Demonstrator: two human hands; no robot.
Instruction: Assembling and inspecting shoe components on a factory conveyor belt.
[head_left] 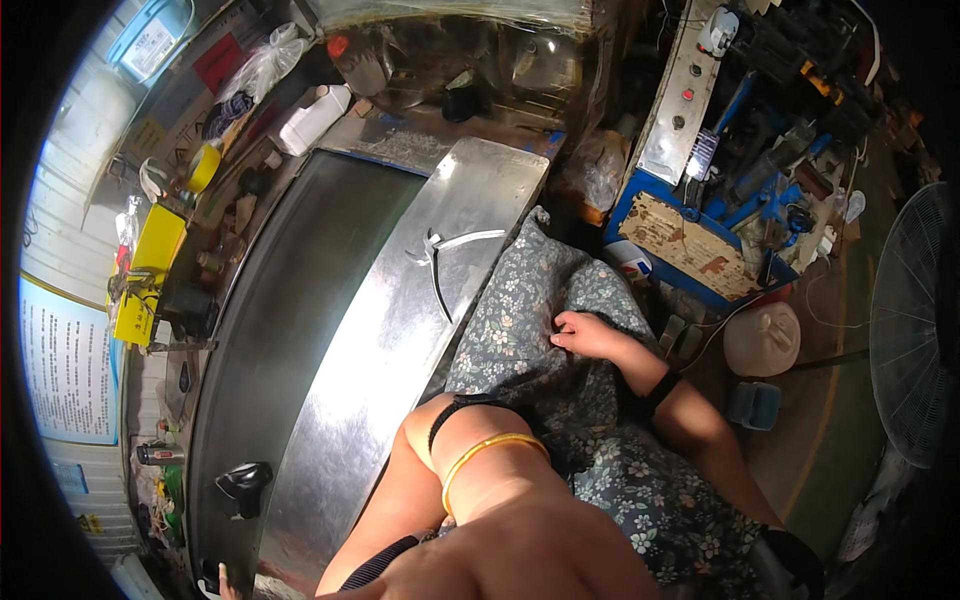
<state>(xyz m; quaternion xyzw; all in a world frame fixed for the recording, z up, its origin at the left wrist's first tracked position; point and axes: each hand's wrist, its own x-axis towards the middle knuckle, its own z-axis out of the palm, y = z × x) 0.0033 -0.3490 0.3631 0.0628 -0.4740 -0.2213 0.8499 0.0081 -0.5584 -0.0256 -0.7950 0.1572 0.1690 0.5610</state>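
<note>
Head view suggests work at rest, with progress unclear: pliers (434,246) lie splayed, untouched on the metal surface (350,330), right hand (590,335) loosely half-curled, visibly empty on floral cloth (505,320), left hand's (530,550) grip impossible to tell.

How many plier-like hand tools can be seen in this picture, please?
1 clearly visible: the plier-like tool lies with its handles spread on the shiny metal sheet. More may be hidden elsewhere.

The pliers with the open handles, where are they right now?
In the head view, the pliers lie on the shiny metal sheet, just left of the flowery cloth and up and left of the person's right hand.
</note>
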